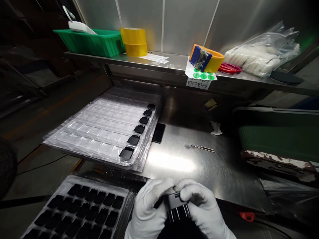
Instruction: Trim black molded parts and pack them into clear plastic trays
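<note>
A stainless-steel counter (176, 139) fills the middle of the frame, below a metal shelf (171, 66) running across the top. At center left, a stack of clear trays (99, 122) lies slanted, its top one carrying six black pieces (133, 140) in the right-hand column. A second tray (124, 196), cut off by the lower left edge, holds black pieces in close rows, six in the farthest row. Two white-gloved hands meet at bottom center, fingers curled and thumbs inward: the left hand (151, 207) and the right hand (203, 205) grip a black part (171, 200) from either side. On the shelf, a green bin (97, 43) at upper left carries a white device (79, 27), while a clear plastic bag (264, 54) at upper right is filled with white items. The black part, held between the hands above the bottom edge, turns a flat face up toward the camera, its row of glossy strips facing the bottom of the frame; its long axis cannot be told. Tweezers (203, 148) lie right of center, nearly level across the frame.
</note>
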A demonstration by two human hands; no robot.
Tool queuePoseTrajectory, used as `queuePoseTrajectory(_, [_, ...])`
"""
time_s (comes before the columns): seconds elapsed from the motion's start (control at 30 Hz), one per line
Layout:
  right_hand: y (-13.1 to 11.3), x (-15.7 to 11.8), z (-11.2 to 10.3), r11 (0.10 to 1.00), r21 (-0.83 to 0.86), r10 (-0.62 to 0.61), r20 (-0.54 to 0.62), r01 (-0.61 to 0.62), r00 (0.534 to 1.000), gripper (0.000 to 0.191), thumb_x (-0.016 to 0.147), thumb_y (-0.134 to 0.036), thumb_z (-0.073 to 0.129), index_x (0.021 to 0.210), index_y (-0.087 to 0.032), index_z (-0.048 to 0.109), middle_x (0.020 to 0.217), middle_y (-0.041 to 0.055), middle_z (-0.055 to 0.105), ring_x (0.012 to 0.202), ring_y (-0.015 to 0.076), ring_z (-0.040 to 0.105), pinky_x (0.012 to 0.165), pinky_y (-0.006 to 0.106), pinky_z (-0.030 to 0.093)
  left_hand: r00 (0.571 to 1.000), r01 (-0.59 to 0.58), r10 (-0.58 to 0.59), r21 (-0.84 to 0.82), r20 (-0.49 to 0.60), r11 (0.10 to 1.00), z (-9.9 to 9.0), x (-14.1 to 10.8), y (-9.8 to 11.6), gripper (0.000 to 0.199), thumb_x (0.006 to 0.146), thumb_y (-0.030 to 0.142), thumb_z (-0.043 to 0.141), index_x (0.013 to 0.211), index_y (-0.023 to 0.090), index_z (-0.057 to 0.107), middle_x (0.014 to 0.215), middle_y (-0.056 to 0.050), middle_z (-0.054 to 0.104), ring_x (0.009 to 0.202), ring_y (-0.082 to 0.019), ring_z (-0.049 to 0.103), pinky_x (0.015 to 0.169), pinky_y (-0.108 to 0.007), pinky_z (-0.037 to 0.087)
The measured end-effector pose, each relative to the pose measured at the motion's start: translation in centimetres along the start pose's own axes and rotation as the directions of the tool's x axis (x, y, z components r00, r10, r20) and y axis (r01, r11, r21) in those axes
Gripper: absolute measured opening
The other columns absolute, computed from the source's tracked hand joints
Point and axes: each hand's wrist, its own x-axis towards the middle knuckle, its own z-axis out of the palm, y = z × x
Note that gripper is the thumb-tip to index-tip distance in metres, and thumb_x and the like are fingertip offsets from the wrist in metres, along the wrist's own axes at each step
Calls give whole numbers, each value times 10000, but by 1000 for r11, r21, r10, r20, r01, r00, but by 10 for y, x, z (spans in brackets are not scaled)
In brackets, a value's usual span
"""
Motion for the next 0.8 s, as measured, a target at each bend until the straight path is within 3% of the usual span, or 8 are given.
queuePoseTrajectory(0.13, [0,1,3,1000,4,21,-10,-21,1000,176,756,-120,752,770,-292,721,893,-2,669,846,183,657,753,311,543,1000,9,-9,-22,6,1000,-3,-2,-1,645,804,38,683,1286,439,526,949,42,681,847,-142,670,803,-267,537])
queuePoseTrajectory(0.37, [0,4,8,996,83,35,23,-37,999,225,747,-102,756,809,-316,722,900,-25,678,873,171,654,803,305,545,999,-29,27,-74,-23,997,-3,-6,-5,524,820,50,662,1255,333,582,969,-6,687,853,-162,678,796,-271,544])
queuePoseTrajectory(0.57, [2,3,8,994,99,48,52,-53,997,240,749,-87,750,826,-313,722,918,-25,676,894,167,654,795,282,551,999,-35,33,-60,-42,998,-3,-9,-14,525,826,92,678,1281,326,558,993,0,685,878,-149,679,824,-254,549])
queuePoseTrajectory(0.8, [0,-1,8,999,27,-46,22,45,999,224,787,-93,717,806,-316,720,911,-32,671,854,132,665,755,230,543,995,-88,88,-4,-44,996,0,-12,-7,552,838,75,662,1319,302,514,949,11,674,875,-129,665,826,-247,546])
